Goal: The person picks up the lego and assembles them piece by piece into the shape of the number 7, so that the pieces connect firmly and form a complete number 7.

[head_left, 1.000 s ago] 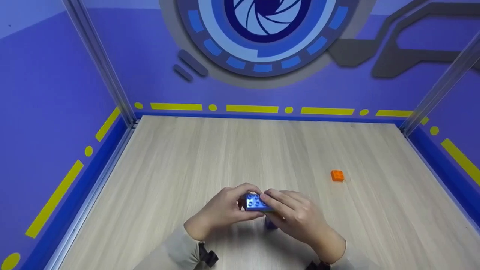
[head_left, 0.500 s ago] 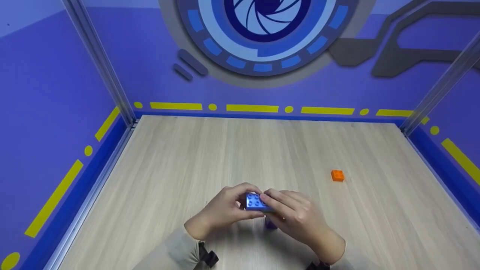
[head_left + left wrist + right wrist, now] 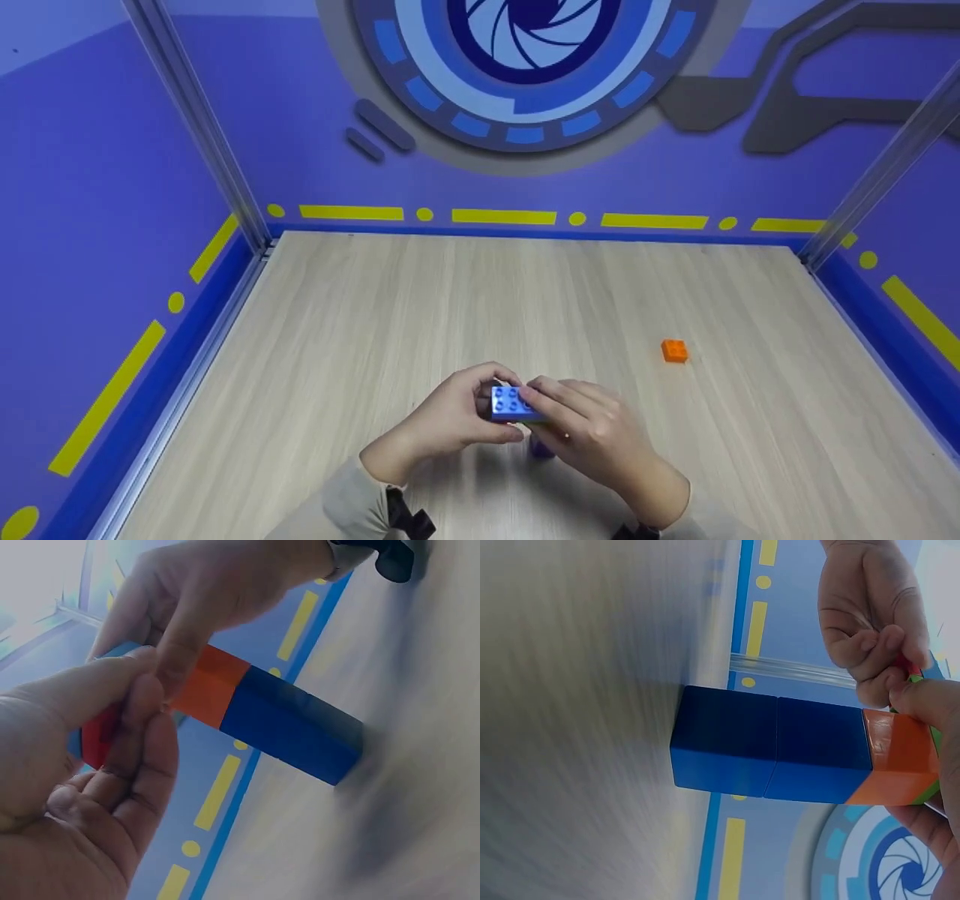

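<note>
A tower of toy building bricks stands on the table between the hands. In the right wrist view two blue bricks (image 3: pixel 772 742) form its lower part, below an orange brick (image 3: pixel 900 750) and a green brick (image 3: pixel 928 793). A blue studded brick (image 3: pixel 508 403) lies across the top. My right hand (image 3: pixel 600 435) grips the upper tower, fingers over the studded brick and thumb low on its near side. My left hand (image 3: pixel 442 420) curls round the left end, its fingers and thumb about a red brick (image 3: pixel 99 736) under the blue one. Fingers partly hide the joints.
A loose orange brick (image 3: pixel 674 351) lies on the wooden table (image 3: pixel 375 300), beyond and right of the hands. Blue printed walls (image 3: pixel 480 187) and metal corner posts (image 3: pixel 195 112) enclose the table at back and sides.
My left hand has shifted slightly left, its thumb a little lower and a bit of red now showing beneath the blue brick. The right hand and tower stay almost still.
</note>
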`<state>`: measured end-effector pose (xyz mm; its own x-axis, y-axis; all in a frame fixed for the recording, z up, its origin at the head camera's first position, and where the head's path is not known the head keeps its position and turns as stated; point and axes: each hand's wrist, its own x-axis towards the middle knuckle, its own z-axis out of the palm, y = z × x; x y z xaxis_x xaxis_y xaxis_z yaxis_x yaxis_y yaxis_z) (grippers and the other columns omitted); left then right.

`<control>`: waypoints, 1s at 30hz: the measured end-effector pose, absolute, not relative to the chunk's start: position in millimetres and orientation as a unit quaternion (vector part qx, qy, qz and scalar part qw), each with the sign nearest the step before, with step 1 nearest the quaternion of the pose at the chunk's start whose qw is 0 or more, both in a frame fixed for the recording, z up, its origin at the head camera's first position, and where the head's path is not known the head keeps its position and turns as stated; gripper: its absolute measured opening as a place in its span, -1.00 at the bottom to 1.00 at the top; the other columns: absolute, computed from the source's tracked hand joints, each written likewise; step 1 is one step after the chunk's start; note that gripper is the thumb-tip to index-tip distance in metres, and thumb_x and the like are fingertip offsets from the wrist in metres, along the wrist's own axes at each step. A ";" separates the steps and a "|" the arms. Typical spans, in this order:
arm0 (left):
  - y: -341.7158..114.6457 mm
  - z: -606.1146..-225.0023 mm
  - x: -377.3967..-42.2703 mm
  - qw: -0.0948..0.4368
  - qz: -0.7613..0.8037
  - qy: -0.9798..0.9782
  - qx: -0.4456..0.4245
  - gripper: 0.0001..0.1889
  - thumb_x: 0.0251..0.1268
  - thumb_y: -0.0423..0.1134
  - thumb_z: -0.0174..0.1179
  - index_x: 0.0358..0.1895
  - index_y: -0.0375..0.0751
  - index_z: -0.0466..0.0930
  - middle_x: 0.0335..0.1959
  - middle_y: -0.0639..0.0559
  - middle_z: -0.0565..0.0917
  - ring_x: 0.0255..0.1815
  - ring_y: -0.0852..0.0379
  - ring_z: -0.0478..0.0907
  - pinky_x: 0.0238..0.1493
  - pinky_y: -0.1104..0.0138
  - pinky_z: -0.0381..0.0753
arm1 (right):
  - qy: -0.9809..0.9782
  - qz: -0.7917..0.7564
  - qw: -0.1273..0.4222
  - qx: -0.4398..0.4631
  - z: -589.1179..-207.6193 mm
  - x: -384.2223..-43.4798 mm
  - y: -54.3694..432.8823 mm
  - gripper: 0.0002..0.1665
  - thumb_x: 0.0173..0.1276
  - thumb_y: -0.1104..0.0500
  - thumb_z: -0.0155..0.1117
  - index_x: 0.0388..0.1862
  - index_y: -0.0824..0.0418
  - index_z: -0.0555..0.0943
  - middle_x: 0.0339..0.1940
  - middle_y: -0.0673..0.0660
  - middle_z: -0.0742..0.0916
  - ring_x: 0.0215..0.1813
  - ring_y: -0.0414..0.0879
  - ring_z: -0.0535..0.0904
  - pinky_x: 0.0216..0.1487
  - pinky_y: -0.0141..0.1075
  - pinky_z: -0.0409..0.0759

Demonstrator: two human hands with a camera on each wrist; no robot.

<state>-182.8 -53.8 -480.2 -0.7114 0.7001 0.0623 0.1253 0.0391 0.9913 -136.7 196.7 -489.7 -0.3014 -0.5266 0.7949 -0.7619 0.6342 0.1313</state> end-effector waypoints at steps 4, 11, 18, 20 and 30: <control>-54.9 -481.6 -183.2 0.177 0.569 0.726 0.342 -0.51 0.32 -0.49 0.49 0.28 -0.14 0.65 0.12 -0.05 0.81 -0.02 0.22 0.73 0.05 0.42 0.71 | -0.790 0.147 0.434 0.407 -490.4 -138.4 196.2 -0.63 0.78 0.06 0.24 0.29 0.14 0.85 0.01 0.11 0.94 -0.14 -0.03 0.89 -0.10 -0.18 0.90; -55.0 -487.7 -186.0 -0.060 0.441 0.771 0.456 -0.53 0.18 -0.47 0.58 0.18 -0.12 0.78 0.04 0.02 0.90 -0.05 0.23 0.78 0.08 0.22 0.85 | -0.789 0.146 0.436 0.407 -490.9 -138.5 195.9 -0.64 0.76 0.04 0.27 0.28 0.14 0.85 0.02 0.11 0.94 -0.13 -0.03 0.90 -0.09 -0.17 0.90; -54.9 -491.5 -193.6 -0.351 0.268 0.727 0.527 -0.54 0.03 -0.26 0.76 0.04 -0.14 0.82 -0.08 0.10 0.88 -0.06 0.16 0.83 0.12 0.36 0.81 | -0.788 0.140 0.441 0.406 -490.7 -137.6 194.5 -0.64 0.76 0.03 0.30 0.28 0.14 0.86 0.01 0.11 0.95 -0.12 -0.03 0.91 -0.09 -0.17 0.90; -56.3 -491.2 -194.6 -0.401 0.223 0.712 0.531 -0.57 0.05 -0.20 0.77 0.01 -0.13 0.85 -0.11 0.12 0.88 -0.12 0.18 0.81 0.03 0.36 0.82 | -0.787 0.139 0.442 0.408 -490.6 -137.0 194.2 -0.64 0.76 0.03 0.30 0.28 0.15 0.86 0.01 0.11 0.95 -0.12 -0.03 0.91 -0.09 -0.18 0.90; -59.7 -487.4 -192.7 -0.453 0.158 0.697 0.532 -0.62 0.19 -0.08 0.75 0.03 -0.09 0.92 -0.14 0.15 0.89 -0.21 0.22 0.79 -0.12 0.38 0.80 | -0.784 0.148 0.441 0.411 -490.8 -137.4 192.9 -0.64 0.76 0.04 0.32 0.30 0.18 0.85 0.03 0.13 0.95 -0.11 -0.01 0.92 -0.09 -0.18 0.90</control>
